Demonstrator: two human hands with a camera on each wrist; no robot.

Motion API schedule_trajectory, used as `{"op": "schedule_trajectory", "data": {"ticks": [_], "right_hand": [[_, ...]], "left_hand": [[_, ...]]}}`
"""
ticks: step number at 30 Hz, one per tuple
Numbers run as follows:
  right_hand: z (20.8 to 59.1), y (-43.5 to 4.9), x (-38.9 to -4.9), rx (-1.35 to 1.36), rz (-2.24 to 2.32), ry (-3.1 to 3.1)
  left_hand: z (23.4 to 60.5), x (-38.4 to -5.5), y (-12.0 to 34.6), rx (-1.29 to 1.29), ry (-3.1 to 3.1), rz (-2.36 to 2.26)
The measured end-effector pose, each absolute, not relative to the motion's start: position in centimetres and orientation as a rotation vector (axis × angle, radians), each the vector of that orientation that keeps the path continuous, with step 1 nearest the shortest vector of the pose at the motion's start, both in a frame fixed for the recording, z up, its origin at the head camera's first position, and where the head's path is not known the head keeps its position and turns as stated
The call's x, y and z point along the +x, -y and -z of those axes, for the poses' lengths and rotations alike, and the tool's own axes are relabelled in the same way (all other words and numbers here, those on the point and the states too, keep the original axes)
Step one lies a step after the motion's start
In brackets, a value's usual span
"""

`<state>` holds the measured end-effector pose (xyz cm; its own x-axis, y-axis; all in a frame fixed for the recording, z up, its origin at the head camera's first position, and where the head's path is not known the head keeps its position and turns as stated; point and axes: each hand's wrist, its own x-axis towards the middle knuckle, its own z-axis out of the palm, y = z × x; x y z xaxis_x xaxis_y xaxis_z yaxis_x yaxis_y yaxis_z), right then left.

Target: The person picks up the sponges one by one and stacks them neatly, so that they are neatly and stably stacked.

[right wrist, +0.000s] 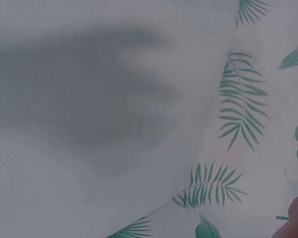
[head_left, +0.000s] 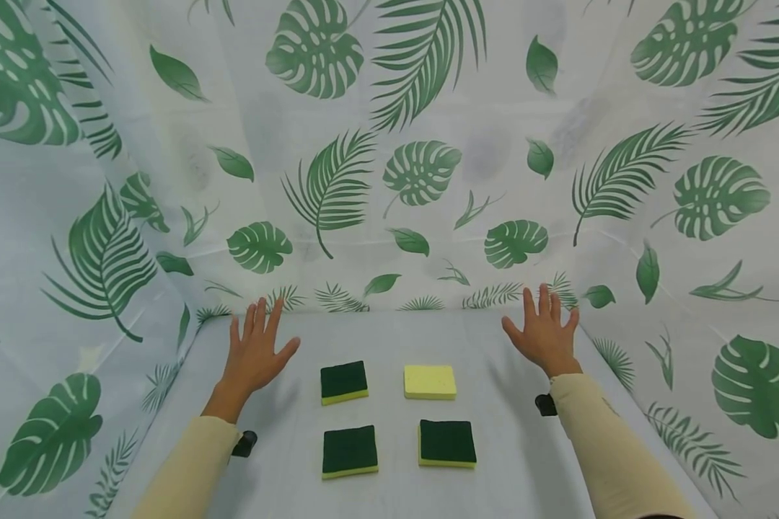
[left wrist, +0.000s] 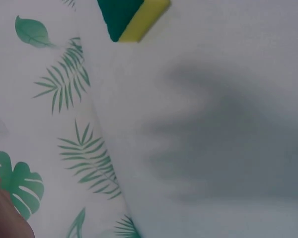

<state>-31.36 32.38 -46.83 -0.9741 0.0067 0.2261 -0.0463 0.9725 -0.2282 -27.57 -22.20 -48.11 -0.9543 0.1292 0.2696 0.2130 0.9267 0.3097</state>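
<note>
Four sponges is more than I count, so several sponges lie on the white table in two rows. At the back left is a sponge (head_left: 344, 380) with its dark green scouring side up, and beside it a sponge (head_left: 430, 381) shows its yellow side up. Two more green-topped sponges, the front left one (head_left: 350, 450) and the front right one (head_left: 447, 442), lie nearer. My left hand (head_left: 253, 357) hovers over the table to their left, fingers spread and holding nothing. To their right my right hand (head_left: 545, 335) is raised likewise, fingers spread.
White sheeting (head_left: 428, 274) printed with green leaves walls the table (head_left: 389, 497) at the back and both sides. Soft hand shadows fall on the tabletop in both wrist views. A dark wrist camera (head_left: 244, 443) sits below the left cuff, another (head_left: 546, 405) by the right.
</note>
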Motion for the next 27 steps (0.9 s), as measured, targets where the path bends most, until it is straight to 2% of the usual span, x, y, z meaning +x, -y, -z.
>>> {"op": "schedule_trajectory", "data": {"ticks": [15,27], "right_hand": [[47.6,-31.9,-30.9,0.033,-0.388,2.911],[48.9,-32.4,-30.7,0.017,-0.406,2.922]], "left_hand": [[49.6,-25.1,21.3,-0.405,2.824,0.578],[53.7,-21.7,20.0,-0.403,2.920,0.887]]}}
